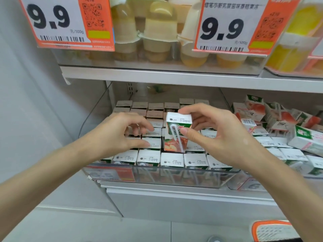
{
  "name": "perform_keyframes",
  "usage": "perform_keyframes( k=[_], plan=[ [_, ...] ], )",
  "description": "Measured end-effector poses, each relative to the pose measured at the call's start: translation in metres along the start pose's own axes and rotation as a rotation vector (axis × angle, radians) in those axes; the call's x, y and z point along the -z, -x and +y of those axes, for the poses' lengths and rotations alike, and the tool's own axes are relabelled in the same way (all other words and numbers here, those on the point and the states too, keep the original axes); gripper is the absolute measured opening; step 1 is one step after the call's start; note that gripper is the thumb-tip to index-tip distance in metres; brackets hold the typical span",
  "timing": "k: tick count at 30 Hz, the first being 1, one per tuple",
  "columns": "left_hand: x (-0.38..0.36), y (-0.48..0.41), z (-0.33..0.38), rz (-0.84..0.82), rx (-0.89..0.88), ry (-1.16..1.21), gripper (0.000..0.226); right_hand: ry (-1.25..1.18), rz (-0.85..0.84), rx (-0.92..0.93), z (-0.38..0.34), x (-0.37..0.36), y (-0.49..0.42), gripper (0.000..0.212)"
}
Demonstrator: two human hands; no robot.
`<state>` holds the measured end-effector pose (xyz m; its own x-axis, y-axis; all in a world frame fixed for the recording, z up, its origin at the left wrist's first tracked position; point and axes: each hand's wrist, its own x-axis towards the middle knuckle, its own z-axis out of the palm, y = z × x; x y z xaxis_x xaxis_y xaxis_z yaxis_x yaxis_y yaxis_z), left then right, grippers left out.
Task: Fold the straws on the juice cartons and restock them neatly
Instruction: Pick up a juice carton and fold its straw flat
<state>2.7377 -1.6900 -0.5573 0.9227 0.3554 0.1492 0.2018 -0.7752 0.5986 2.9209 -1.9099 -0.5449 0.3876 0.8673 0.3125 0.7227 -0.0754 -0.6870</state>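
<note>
My right hand (pixel 215 131) holds an apple juice carton (pixel 176 135) upright above the packed rows, thumb on its front and fingers behind its top. A white straw (pixel 177 137) in clear wrap runs down the carton's front, bent over at the top. My left hand (pixel 122 133) hovers over the upright cartons (pixel 152 144) just left of it, fingers loosely curled, holding nothing. Several neat rows of cartons (pixel 172 160) fill the clear shelf bin (pixel 157 175).
A loose heap of cartons (pixel 279 130) lies in the neighbouring bin to the right. The shelf above (pixel 174 75) carries jelly cups (pixel 157 32) and two 9.9 price tags (pixel 52 23). An orange basket (pixel 274 231) sits at bottom right.
</note>
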Motion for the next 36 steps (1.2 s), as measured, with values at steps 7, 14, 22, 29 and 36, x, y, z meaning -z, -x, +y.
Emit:
perform_keyframes(
  k=[7, 14, 22, 29, 36],
  plan=[
    [0.003, 0.004, -0.011, -0.071, 0.016, -0.146, 0.030, 0.126, -0.155, -0.036, 0.002, -0.004, -0.008, 0.031],
    [0.002, 0.006, -0.013, -0.069, 0.001, -0.147, 0.031, 0.412, -0.279, -0.003, 0.011, -0.019, -0.014, 0.037],
    [0.000, 0.011, -0.015, -0.052, -0.001, -0.132, 0.032, 0.408, -0.294, -0.033, 0.008, -0.023, -0.022, 0.036],
    [0.005, 0.028, -0.022, 0.004, -0.010, -0.177, 0.042, 0.473, -0.320, 0.044, -0.011, -0.049, -0.041, 0.034],
    [0.002, 0.052, -0.021, 0.030, 0.003, -0.180, 0.050, 0.620, -0.459, 0.053, -0.020, -0.052, -0.061, 0.045]
  ],
)
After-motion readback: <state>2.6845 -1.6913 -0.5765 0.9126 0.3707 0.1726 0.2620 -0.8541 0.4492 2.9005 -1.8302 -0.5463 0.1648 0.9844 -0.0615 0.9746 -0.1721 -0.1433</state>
